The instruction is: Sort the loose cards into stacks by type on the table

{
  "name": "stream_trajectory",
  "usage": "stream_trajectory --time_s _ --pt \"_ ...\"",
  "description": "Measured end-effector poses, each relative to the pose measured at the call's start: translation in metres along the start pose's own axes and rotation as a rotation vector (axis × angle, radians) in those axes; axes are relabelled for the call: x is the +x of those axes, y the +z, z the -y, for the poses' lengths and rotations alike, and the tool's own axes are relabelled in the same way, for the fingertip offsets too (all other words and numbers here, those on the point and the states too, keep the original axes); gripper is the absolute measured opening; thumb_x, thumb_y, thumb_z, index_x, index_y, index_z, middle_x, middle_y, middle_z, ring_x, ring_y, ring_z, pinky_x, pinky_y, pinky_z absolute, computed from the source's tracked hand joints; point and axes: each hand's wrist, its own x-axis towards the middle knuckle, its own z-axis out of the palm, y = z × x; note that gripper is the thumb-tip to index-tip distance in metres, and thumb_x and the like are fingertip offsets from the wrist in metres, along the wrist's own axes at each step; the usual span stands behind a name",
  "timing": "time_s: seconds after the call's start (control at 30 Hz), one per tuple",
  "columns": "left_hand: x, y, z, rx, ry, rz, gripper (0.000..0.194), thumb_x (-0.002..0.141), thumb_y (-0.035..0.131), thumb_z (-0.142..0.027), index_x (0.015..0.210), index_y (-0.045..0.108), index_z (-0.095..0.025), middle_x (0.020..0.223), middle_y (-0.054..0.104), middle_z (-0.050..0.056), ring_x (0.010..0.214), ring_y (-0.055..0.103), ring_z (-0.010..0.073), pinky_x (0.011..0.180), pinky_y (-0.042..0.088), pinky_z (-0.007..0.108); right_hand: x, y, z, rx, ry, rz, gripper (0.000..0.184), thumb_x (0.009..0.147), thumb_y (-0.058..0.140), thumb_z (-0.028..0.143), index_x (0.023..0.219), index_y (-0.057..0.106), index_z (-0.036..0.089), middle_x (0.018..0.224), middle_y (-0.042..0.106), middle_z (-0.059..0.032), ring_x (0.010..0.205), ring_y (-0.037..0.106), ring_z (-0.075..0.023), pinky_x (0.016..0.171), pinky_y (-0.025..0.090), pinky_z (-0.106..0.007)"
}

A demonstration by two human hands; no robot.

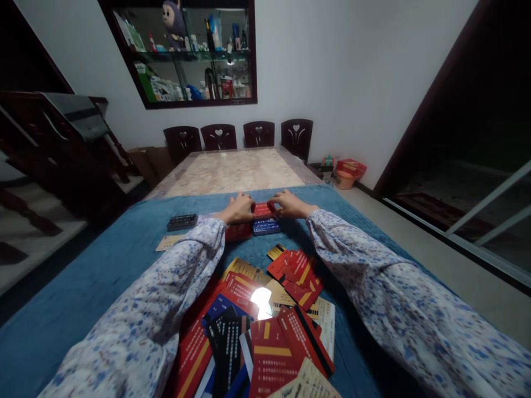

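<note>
Beyond the loose pile, my left hand [237, 209] and my right hand [291, 204] pinch the two ends of a red card stack [263, 209]; how many cards it holds cannot be told. Just on the near side of it lies a stack of blue cards [266, 226]. Red cards [239, 231] sit partly hidden below my left wrist. Further left are a black card stack [182, 221] and a cream card [169, 242]. Between my forearms spreads a messy heap of red, black, blue, gold and cream cards [271, 362], with a bright glare on its middle.
A blue cloth [120, 260] covers the near part of the table, whose marbled top [244, 171] shows at the far end. Several dark chairs [218, 137] line the far edge. An orange bucket [344, 179] stands on the floor at the right.
</note>
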Motion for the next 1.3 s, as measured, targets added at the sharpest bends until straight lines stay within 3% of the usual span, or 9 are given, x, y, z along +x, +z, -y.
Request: stream_trajectory --time_s 0.37,0.87,1.07,1.3 --pt "0.009 0.000 -0.003 0.003 -0.046 0.070 0.020 0.083 0.063 -0.026 0.098 0.074 -0.016 0.126 0.068 0.016 0.132 0.050 0.0371 0.108 0.047 0.055 0.010 0.000 0.000 -0.033 0.030 0.072 0.046 0.088 0.069 0.030 0.134 0.071 0.026 0.131 0.070 -0.0116 0.119 0.060 -0.0299 0.097 0.039 -0.035" --pt "0.024 0.015 0.008 -0.018 -0.018 0.132 0.021 0.083 0.064 -0.027 0.097 0.076 -0.018 0.121 0.070 0.014 0.127 0.053 0.0354 0.110 0.047 0.057 0.021 0.013 -0.007 -0.026 0.011 0.108 0.033 0.091 0.066 0.034 0.122 0.078 0.030 0.119 0.078 -0.0061 0.107 0.068 -0.0259 0.103 0.041 -0.036" --pt "0.026 0.018 0.013 -0.020 0.022 0.150 0.018 0.083 0.062 -0.028 0.094 0.074 -0.020 0.113 0.070 0.013 0.125 0.053 0.0359 0.107 0.048 0.056 0.019 0.014 -0.010 -0.016 -0.012 0.112 0.032 0.090 0.065 0.033 0.119 0.079 0.028 0.114 0.080 -0.0049 0.101 0.070 -0.0238 0.098 0.043 -0.032" --pt "0.024 0.019 0.015 -0.009 0.045 0.160 0.027 0.082 0.060 -0.024 0.105 0.074 -0.022 0.121 0.068 0.013 0.125 0.053 0.0355 0.108 0.047 0.059 0.018 0.016 -0.012 -0.021 -0.043 0.112 0.034 0.089 0.065 0.033 0.119 0.079 0.027 0.107 0.081 -0.0049 0.097 0.069 -0.0231 0.097 0.043 -0.032"
